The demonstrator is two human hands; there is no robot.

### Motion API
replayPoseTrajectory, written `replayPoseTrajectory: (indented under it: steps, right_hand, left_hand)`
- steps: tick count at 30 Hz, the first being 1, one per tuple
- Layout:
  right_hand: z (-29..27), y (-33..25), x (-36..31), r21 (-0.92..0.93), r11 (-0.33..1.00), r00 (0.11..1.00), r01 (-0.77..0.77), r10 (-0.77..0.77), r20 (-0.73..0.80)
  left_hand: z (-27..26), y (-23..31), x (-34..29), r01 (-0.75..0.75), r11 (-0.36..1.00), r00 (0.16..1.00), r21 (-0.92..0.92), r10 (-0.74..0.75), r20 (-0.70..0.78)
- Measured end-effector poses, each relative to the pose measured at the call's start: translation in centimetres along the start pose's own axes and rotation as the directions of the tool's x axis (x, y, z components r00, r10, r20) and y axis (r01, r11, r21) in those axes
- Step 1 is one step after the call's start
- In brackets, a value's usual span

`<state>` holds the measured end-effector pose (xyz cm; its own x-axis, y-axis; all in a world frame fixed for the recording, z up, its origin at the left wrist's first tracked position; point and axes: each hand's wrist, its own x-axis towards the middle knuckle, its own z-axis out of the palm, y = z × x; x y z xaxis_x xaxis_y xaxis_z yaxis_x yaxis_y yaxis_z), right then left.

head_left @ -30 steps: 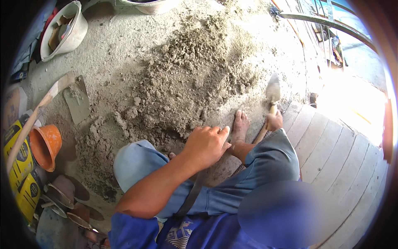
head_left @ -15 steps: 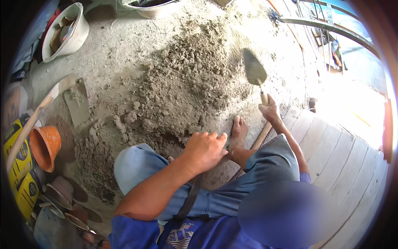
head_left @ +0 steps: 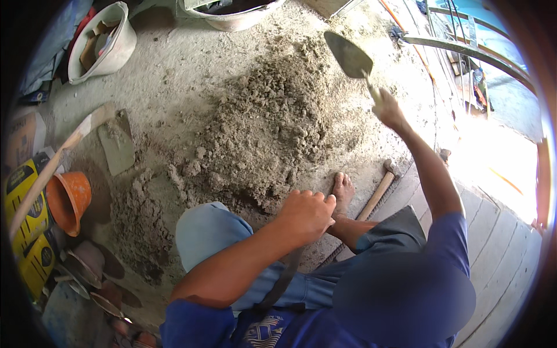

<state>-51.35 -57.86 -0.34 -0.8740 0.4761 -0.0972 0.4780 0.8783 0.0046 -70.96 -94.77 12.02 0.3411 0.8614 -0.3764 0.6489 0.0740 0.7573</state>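
My right hand (head_left: 387, 109) is closed around the light handle of a pointing-shaped trowel (head_left: 348, 55), held out above the far right side of a heap of damp, crumbly mortar (head_left: 261, 122). The trowel's blade points far left and looks nearly bare. My left hand (head_left: 307, 213) is curled closed in front of my bent knees, near the heap's close edge. A dark strap (head_left: 281, 284) runs up beneath it; what its fingers hold, if anything, is hidden. My bare foot (head_left: 343, 194) rests between the heap and a wooden-handled hammer (head_left: 378, 194) on the floor.
To the left lie a long-handled hoe (head_left: 75, 136), an orange bucket (head_left: 69, 200) and yellow-and-black bags (head_left: 29, 197). A white bucket (head_left: 125, 49) stands far left, a round tub (head_left: 238, 22) at the back. Grey planks (head_left: 499, 232) lie right; a metal frame (head_left: 464, 49) stands far right.
My right hand has swung the trowel away from me, with the arm stretched further out. The left hand stays curled by my knees. The whole view has shifted slightly.
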Motion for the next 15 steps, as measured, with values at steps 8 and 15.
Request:
replayPoseTrajectory:
  steps: [8,15]
  right_hand:
    - [0.6,-9.6,4.6,0.45,0.598,0.731,-0.664,0.39,0.56]
    - [-1.8,-19.6,-5.3,0.326,0.915,0.906,-0.237,0.087,0.415]
  left_hand:
    - [-0.8,1.7,1.5,-0.083,0.996,0.994,-0.023,0.084,0.076]
    - [0.2,1.8,1.1,-0.212,0.977,0.953,-0.008,0.209,0.218]
